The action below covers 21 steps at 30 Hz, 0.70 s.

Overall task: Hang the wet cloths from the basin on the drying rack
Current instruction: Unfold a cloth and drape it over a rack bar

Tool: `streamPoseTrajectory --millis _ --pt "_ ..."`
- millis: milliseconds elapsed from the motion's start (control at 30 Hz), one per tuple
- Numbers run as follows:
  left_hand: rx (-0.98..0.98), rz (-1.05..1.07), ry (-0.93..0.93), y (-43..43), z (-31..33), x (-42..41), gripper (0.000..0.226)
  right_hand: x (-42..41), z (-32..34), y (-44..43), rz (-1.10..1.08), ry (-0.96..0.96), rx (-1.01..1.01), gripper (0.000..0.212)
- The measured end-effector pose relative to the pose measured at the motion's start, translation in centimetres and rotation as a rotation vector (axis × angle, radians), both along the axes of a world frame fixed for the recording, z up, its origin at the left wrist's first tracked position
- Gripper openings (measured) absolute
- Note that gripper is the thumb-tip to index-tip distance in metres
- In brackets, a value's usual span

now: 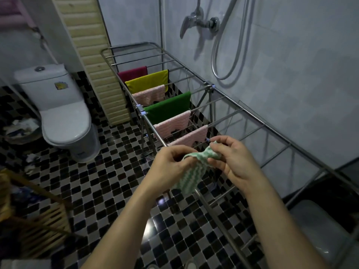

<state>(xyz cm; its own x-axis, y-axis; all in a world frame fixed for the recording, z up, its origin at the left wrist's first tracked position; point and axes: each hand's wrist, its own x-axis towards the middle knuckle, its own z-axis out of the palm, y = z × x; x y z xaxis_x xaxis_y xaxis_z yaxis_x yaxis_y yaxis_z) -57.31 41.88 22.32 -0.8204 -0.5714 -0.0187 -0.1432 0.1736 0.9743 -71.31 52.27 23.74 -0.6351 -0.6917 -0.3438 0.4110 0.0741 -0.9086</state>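
A green-and-white zigzag cloth (189, 171) hangs between my hands above the near rails of the metal drying rack (252, 115). My left hand (171, 164) pinches its left top edge and my right hand (231, 160) pinches its right top corner. On the rack's farther rails hang a magenta cloth (133, 73), a yellow cloth (147, 81), a pink cloth (149, 95), a green cloth (169, 110) and two more pink cloths (172, 124). A grey basin (318, 230) shows at the lower right, its inside hidden.
A white toilet (62, 113) stands at the left on the black-and-white tiled floor (108, 183). A wooden slatted frame (38, 216) lies at the lower left. A shower tap and hose (202, 22) hang on the wall behind the rack.
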Motion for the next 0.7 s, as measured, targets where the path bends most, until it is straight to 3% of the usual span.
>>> streamPoseTrajectory --millis 133,200,300,400,500,633,700 --pt "0.07 -0.011 -0.044 0.7 0.1 -1.4 0.013 -1.3 0.3 0.9 0.015 0.119 0.08 0.009" --pt "-0.142 0.032 -0.026 1.4 -0.5 -2.1 0.016 -1.9 0.4 1.4 0.002 0.12 0.08 0.008" --pt "-0.703 0.009 0.087 3.2 -2.0 -3.8 0.039 -2.4 0.4 2.2 -0.046 0.028 0.01 0.012" --pt "-0.808 0.053 0.196 3.8 -2.2 -5.0 0.031 -2.6 0.1 2.8 -0.066 -0.067 -0.031 0.015" --pt "-0.735 0.064 0.238 3.6 -1.8 -5.4 0.023 -3.4 0.0 3.6 -0.049 -0.046 -0.023 0.021" --pt "-0.1 0.168 0.099 3.6 -0.4 -6.0 0.017 -4.1 -0.1 4.5 0.104 0.102 0.009 0.022" --pt "0.076 0.152 0.069 3.4 0.4 -6.3 0.024 -4.2 -0.2 4.8 0.188 0.184 0.02 0.024"
